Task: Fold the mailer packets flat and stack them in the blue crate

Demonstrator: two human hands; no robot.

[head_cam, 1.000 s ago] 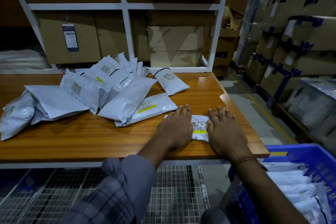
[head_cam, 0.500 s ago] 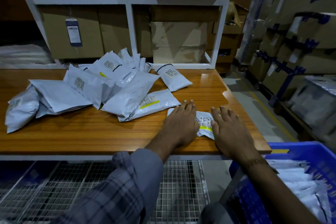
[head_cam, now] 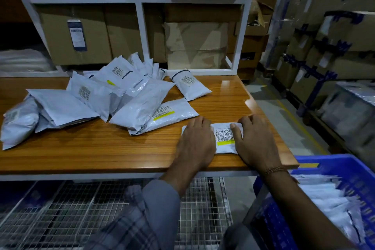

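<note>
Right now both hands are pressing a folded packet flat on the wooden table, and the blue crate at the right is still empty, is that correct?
Not quite: the blue crate is not empty; white packets already lie in it, as the head view shows. The rest holds: the left hand and right hand press a folded packet flat on the wooden table.

Wooden table (head_cam: pixel 101 148) bears scattered mailer packets (head_cam: pixel 125 97).

Both hands palm-down side by side, left hand (head_cam: pixel 194 144) flat with fingers together pointing away, right hand (head_cam: pixel 256 144) flat, thumb angled inward, forearms reaching forward, left sleeve (head_cam: pixel 142 215) plaid, right wrist wearing a bracelet (head_cam: pixel 274 169)
</note>
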